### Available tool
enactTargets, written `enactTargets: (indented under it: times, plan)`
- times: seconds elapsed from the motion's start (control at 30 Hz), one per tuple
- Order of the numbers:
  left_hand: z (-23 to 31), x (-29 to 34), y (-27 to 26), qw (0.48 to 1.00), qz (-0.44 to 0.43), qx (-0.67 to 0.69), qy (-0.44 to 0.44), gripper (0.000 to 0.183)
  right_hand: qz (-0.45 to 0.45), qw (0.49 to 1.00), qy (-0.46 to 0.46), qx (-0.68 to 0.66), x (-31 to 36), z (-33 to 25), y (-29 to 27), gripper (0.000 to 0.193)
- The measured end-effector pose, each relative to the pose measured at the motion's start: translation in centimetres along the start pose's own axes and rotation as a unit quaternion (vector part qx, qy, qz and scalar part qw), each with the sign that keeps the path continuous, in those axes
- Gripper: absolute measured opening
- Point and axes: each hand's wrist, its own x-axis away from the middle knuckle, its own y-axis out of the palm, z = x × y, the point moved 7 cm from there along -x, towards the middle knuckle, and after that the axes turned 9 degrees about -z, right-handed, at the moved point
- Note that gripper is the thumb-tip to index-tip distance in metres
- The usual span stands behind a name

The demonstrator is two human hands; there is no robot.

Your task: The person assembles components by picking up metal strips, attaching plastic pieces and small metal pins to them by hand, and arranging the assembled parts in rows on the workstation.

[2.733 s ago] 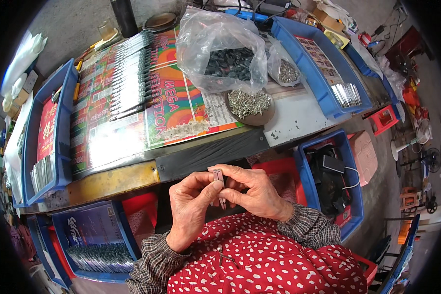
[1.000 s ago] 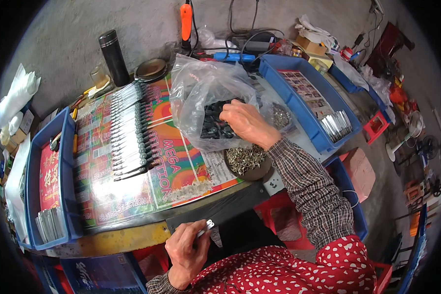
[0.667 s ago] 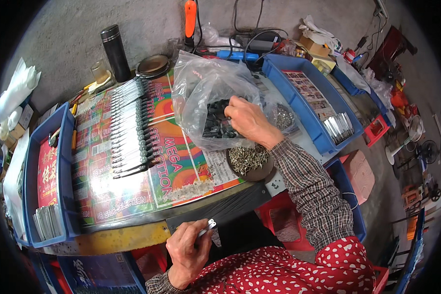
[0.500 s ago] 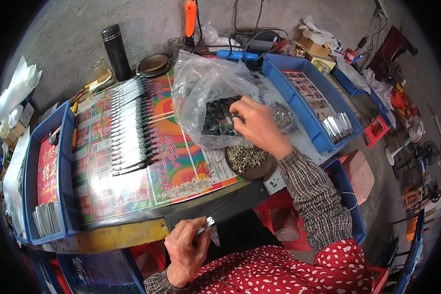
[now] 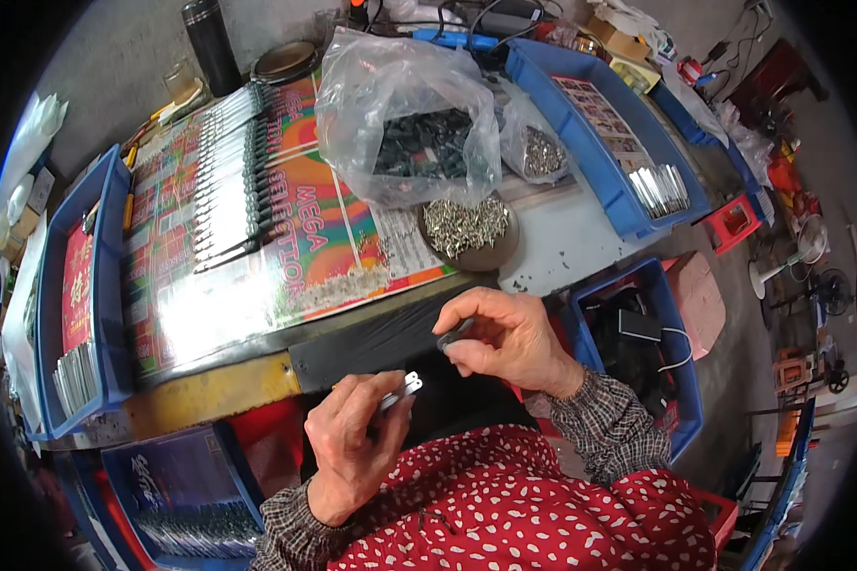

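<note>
In the head view, the left hand (image 5: 357, 436) is pinching a slim silver metal piece (image 5: 410, 383), while the right hand (image 5: 512, 344) is pinching a small black piece (image 5: 456, 334) near it, both hovering before the counter (image 5: 586, 224).

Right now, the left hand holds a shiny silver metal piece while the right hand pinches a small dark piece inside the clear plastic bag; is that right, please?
Not quite: the head view shows the right hand outside the clear plastic bag and well apart from it, pinching the small dark piece. The left hand does hold the shiny silver metal piece.
</note>
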Motion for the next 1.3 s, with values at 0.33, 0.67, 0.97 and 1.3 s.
enactTargets:
  times: [0.33,0.67,0.97,1.3]
  plan:
    - [0.5,1.1,0.9,1.000,-0.012,-0.017,0.011,0.025,-0.045,0.995,0.008,-0.089,2.2,1.4,2.6,0.022]
    - [0.4,1.5,1.3,0.999,-0.012,-0.036,0.023,0.025,-0.039,0.994,0.022,-0.098,2.7,1.9,3.1,0.021]
    - [0.4,1.5,1.5,0.998,-0.011,-0.037,0.051,0.032,-0.059,0.983,0.041,-0.166,2.4,3.0,3.1,0.020]
    - [-0.1,1.6,2.1,0.997,-0.029,-0.049,0.042,0.028,-0.076,0.984,0.037,-0.160,2.2,3.8,3.3,0.017]
